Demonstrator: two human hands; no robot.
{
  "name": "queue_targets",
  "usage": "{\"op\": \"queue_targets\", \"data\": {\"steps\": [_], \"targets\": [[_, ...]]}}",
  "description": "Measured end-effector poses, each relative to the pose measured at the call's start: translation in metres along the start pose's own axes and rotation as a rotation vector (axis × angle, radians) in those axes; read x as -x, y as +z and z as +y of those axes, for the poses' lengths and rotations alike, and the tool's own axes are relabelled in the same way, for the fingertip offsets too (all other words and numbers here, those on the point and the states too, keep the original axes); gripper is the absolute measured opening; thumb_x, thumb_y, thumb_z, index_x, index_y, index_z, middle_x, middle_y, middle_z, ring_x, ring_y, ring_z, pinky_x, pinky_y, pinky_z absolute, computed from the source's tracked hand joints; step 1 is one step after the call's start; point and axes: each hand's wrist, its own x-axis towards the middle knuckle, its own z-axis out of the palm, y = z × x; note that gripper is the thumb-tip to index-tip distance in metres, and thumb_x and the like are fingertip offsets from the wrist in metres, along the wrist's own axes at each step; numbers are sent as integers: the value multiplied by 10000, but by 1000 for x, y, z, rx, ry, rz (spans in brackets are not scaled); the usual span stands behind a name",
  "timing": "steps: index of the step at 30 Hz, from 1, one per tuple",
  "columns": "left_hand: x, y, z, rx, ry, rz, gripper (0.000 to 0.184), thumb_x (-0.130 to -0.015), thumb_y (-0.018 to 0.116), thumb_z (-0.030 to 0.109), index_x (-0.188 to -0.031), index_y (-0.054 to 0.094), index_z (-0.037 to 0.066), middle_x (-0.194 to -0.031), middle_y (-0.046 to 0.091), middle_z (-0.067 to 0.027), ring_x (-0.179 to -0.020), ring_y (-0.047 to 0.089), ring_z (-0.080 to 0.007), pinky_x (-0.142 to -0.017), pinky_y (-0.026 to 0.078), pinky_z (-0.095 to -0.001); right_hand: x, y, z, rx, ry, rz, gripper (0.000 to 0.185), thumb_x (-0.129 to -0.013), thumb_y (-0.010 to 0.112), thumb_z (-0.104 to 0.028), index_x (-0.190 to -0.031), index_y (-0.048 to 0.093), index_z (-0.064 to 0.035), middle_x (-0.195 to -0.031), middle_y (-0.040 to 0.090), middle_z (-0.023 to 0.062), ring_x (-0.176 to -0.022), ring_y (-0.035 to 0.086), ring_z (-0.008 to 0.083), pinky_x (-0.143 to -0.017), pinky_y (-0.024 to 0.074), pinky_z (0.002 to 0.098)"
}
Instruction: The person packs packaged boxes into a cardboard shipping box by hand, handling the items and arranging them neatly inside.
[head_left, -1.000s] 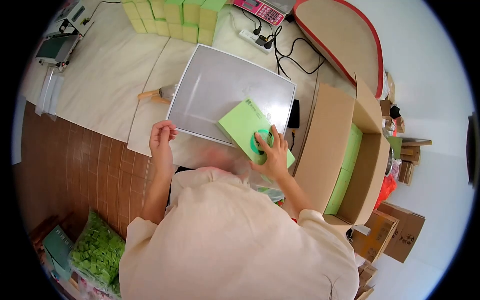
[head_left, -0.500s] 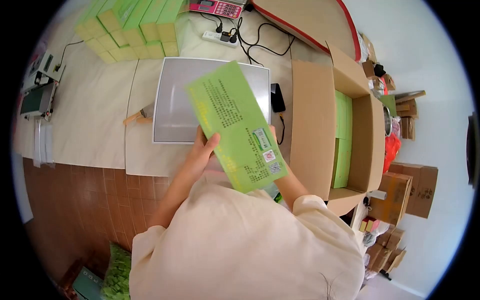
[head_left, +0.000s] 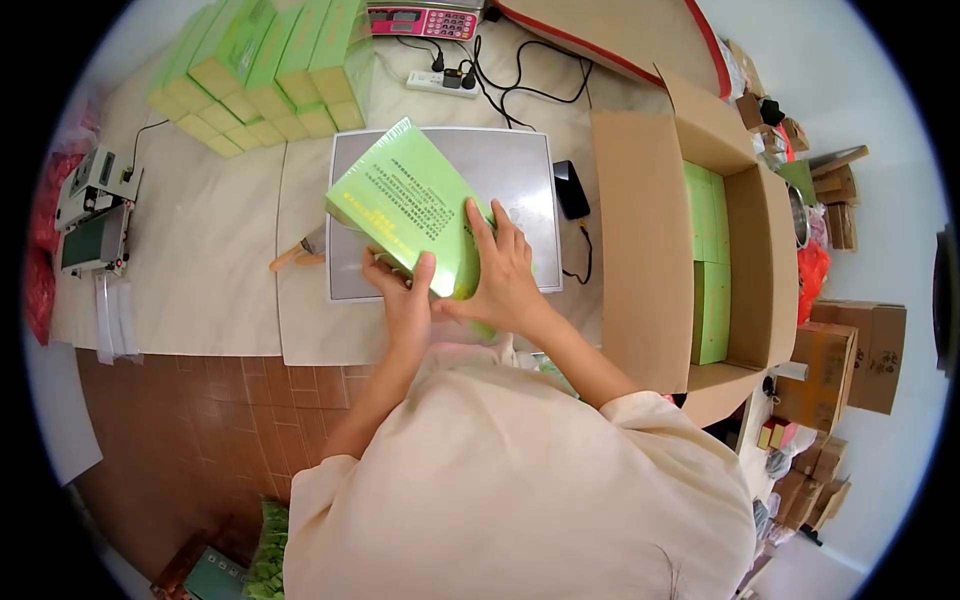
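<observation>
A green box [head_left: 410, 200] with printed text on its upper face is tilted above the grey board [head_left: 520, 180] with a white rim. My left hand [head_left: 405, 300] grips its lower left edge, thumb on top. Across the box's right end lies my right hand [head_left: 505, 280], fingers spread over the printed face and thumb near the lower edge. Beneath the right hand a bit of green hangs at the box's lower end, too hidden to make out.
Stacked green boxes [head_left: 265, 70] stand at the back left. An open carton [head_left: 645, 250] holding green boxes is on the right. Behind are a pink scale [head_left: 425, 22] and a power strip [head_left: 440, 83] with cables. A black phone [head_left: 571, 190] lies beside the board.
The green box was turned over to its printed side, then shifted left and tilted. My right hand moved from behind the box onto its face. The view has shifted too.
</observation>
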Motion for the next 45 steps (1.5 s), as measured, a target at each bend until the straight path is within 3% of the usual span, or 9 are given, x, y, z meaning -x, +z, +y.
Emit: {"op": "queue_targets", "data": {"steps": [4,9,12,13,22,25,30,36,45], "targets": [[-1,11,-3,-7,-49,-63,778,-889,597,257,-1376,38,22,-1193,366,-115,-1018,443,-150,-716,454,-258,-15,3,12,71,-57,103,1152,-508,804,-455,-1439,233,-87,-1324,282,334,-1155,339,472,-979,262,546],[-3,12,-16,158,-12,-71,768,-879,592,199,-1391,51,12,-1306,299,-155,-1189,363,-223,-940,400,-352,-20,-20,27,107,-125,42,1100,-575,791,-435,-1448,214,-93,-1332,312,284,-1147,382,410,-967,301,495],[-3,-3,-8,459,-123,-160,639,-896,532,270,-1371,197,4,-1273,394,-141,-1143,442,-230,-925,419,-360,-39,-56,56,-1076,277,-228,1138,-645,750,-548,-1472,120,-87,-1265,495,168,-1108,500,242,-950,390,375],[-4,-14,-38,557,-304,-226,551,-916,370,415,-1299,406,20,-1234,505,-122,-1118,496,-219,-949,407,-357,-37,-57,61,-1170,285,-272,1092,-665,743,-539,-1459,163,-65,-1263,510,160,-1120,505,232,-945,404,361],[-12,12,-60,377,-20,-553,519,-989,320,389,-1316,366,-11,-1280,474,-130,-1132,476,-218,-948,395,-340,29,-40,104,-1564,636,-710,935,-590,803,-522,-1311,463,-34,-1220,560,123,-1136,523,241,-969,422,369],[-16,24,-33,-112,305,-379,507,-998,314,364,-1342,338,-8,-1327,433,-159,-1215,407,-254,-1008,332,-371,22,-54,74,-1454,598,-543,970,-598,800,-482,-1364,399,-43,-1282,510,126,-1146,506,262,-1008,374,390],[-35,3,-35,-398,408,83,444,-994,353,277,-1341,368,-1,-1345,419,-195,-1256,371,-319,-1041,270,-409,22,-30,42,183,152,-36,1015,-569,786,-372,-1433,296,-160,-1308,330,259,-1192,337,400,-1008,265,489],[-15,-18,-22,-1123,648,-528,430,-906,476,177,-1308,450,26,-1362,438,-112,-1309,334,-291,-1095,230,-428,53,20,54,413,153,-25,998,-480,807,-334,-1388,399,-265,-1272,305,305,-1153,321,464,-995,249,530],[-33,-7,-35,-1315,546,-315,491,-912,490,259,-1342,418,32,-1438,363,-70,-1331,318,-208,-1101,217,-451,6,42,48,463,131,-22,1001,-431,815,-328,-1359,444,-265,-1216,359,290,-1036,402,426,-932,310,498]]}}
